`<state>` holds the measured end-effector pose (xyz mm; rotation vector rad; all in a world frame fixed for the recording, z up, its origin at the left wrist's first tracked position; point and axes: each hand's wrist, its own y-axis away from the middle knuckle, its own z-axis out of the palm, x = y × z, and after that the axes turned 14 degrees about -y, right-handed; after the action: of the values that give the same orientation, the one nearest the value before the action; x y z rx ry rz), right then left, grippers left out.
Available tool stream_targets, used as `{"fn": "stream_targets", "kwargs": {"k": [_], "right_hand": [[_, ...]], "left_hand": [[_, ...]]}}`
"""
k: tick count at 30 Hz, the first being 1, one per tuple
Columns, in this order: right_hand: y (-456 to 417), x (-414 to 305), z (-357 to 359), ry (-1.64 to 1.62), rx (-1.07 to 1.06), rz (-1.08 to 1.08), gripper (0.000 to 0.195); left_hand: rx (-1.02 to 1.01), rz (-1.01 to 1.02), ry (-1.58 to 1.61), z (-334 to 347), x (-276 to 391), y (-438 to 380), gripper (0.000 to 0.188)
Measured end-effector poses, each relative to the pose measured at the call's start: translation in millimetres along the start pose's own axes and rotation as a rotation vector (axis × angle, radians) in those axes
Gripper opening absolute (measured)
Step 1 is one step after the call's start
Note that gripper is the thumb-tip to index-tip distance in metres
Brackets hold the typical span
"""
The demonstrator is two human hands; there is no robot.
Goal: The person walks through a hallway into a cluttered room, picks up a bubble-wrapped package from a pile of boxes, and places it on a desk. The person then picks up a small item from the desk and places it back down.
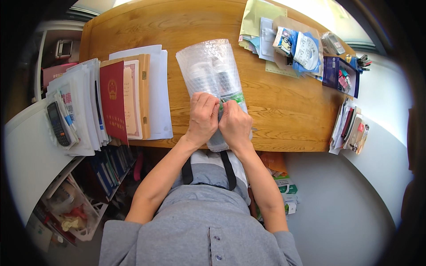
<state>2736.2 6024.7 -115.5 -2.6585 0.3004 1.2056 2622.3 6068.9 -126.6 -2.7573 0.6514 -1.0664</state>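
Note:
A bubble-wrap package (pixel 202 56) lies lengthwise before me, its near end reaching over the desk's front edge. Two capped cylindrical containers show dimly through the clear wrap. Around its middle runs a band of clear tape with green print (pixel 238 97). My left hand (pixel 203 111) and my right hand (pixel 235 121) meet over this band, thumbs and fingertips pinched close together. Something small and dark peeks out between the fingertips. Whether they grip the tape's end or the wrap beneath is hidden by the fingers.
On the left of the wooden desk (pixel 283 109) stand a red booklet (pixel 111 96), a wooden case (pixel 145 96), stacked papers and a calculator (pixel 57 123). Envelopes, a disc (pixel 307 50) and a blue box of clips (pixel 332 71) occupy the right. Shelved binders (pixel 106 173) sit below left.

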Motion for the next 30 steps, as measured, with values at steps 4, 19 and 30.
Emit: {"fn": "stream_targets", "kwargs": {"k": [4, 19, 30], "right_hand": [[-1, 0, 0, -0.057, 0.044, 0.02, 0.019], [-12, 13, -28, 0.087, -0.232, -0.268, 0.011], [-33, 19, -33, 0.148, -0.485, -0.279, 0.012]], "left_hand": [[-0.002, 0.017, -0.012, 1, -2, 2, 0.008], [-0.081, -0.002, 0.036, -8, -8, -4, 0.013], [0.027, -0.037, -0.035, -1, -2, -2, 0.017]]}}
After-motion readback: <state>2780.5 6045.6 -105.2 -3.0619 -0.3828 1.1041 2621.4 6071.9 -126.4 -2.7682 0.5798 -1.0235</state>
